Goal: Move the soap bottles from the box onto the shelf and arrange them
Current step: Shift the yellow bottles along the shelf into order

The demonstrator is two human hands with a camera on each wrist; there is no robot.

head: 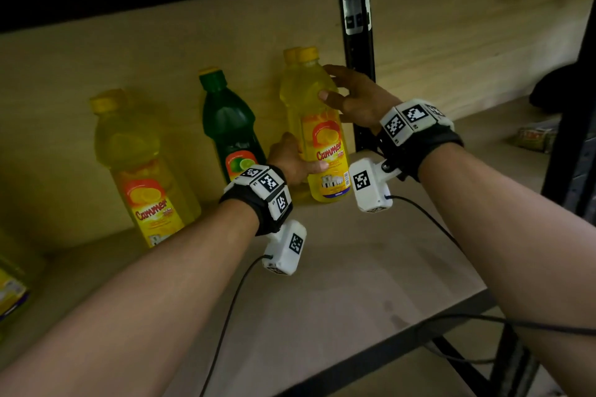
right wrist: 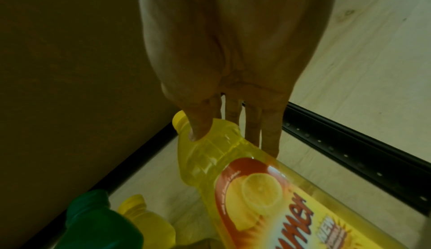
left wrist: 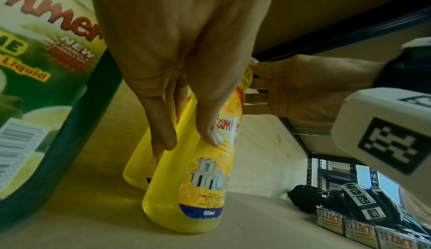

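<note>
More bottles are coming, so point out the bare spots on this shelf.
Bare board lies on the shelf in front of the bottles, and between the left yellow bottle and green bottle. Crowded: two yellow bottles by the black post, both hands there.

You have four soap bottles standing upright on the shelf (head: pixel 338 267). A yellow bottle (head: pixel 325 145) stands at the right, touching a second yellow one (head: pixel 291 56) right behind it. A green bottle (head: pixel 230 126) stands to their left, another yellow bottle (head: pixel 142 167) further left.
</note>
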